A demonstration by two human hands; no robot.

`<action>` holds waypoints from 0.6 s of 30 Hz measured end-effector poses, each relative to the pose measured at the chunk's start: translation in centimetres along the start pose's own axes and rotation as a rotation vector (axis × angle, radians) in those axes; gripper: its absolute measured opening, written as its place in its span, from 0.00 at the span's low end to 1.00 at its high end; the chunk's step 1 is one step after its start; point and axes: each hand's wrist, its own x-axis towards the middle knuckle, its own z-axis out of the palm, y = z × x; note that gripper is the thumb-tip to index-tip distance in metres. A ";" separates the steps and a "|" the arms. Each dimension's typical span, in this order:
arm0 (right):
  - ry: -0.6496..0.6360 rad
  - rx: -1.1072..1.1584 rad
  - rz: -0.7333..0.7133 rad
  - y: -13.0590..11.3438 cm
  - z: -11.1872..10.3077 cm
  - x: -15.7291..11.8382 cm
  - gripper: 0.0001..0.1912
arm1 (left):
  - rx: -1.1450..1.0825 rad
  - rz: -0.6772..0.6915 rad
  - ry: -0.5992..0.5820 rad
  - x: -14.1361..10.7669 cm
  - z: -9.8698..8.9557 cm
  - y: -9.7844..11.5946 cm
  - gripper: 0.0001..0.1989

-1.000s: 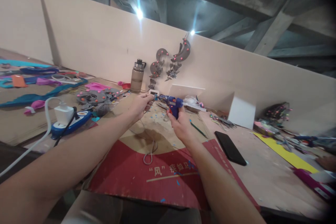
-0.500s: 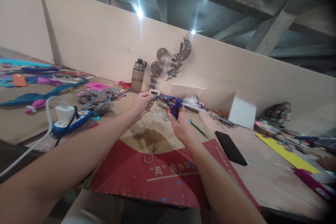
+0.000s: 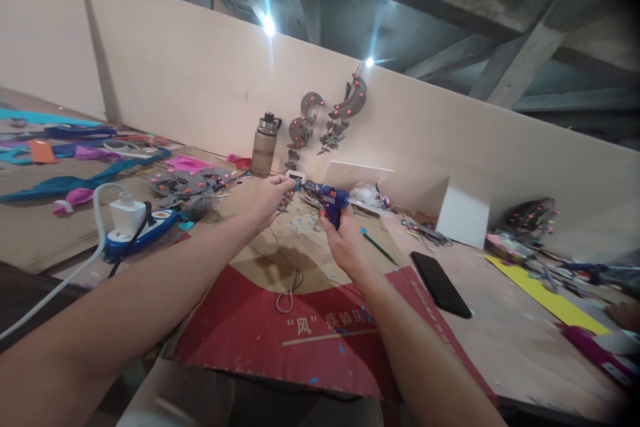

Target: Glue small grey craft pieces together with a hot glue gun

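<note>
My right hand [image 3: 343, 233] is wrapped round the handle of a blue glue gun [image 3: 330, 199], whose nozzle points left. Just beyond the nozzle, my left hand [image 3: 273, 200] pinches a small blue piece [image 3: 299, 184], and a thin cord hangs below the fingers. The nozzle is at or very near the piece; contact cannot be made out. Under both hands lies a red and tan cardboard sheet [image 3: 240, 347], with a loop of cord [image 3: 285, 301] and small blue scraps on it.
A bottle [image 3: 264, 150] stands by the wall. Grey felt pieces [image 3: 187, 183] and a power strip [image 3: 143, 233] lie left. Right are a green pencil [image 3: 379, 247], a black phone [image 3: 440, 284] and yellow sheet [image 3: 545, 293]. Another person's hand [image 3: 623, 313] shows at the right edge.
The whole view has shifted very slightly. Both hands keep their places, with the glue gun and the blue piece held as before.
</note>
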 end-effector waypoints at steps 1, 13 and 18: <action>-0.002 0.003 0.002 0.0 0.0 0.0 0.16 | 0.001 -0.011 -0.008 -0.1 0.1 0.1 0.06; 0.003 0.027 -0.002 0.0 -0.1 0.0 0.17 | 0.006 -0.027 -0.030 -0.2 0.1 0.2 0.05; 0.015 0.034 -0.009 0.3 0.1 0.1 0.16 | 0.036 -0.023 -0.022 -0.4 0.4 0.2 0.05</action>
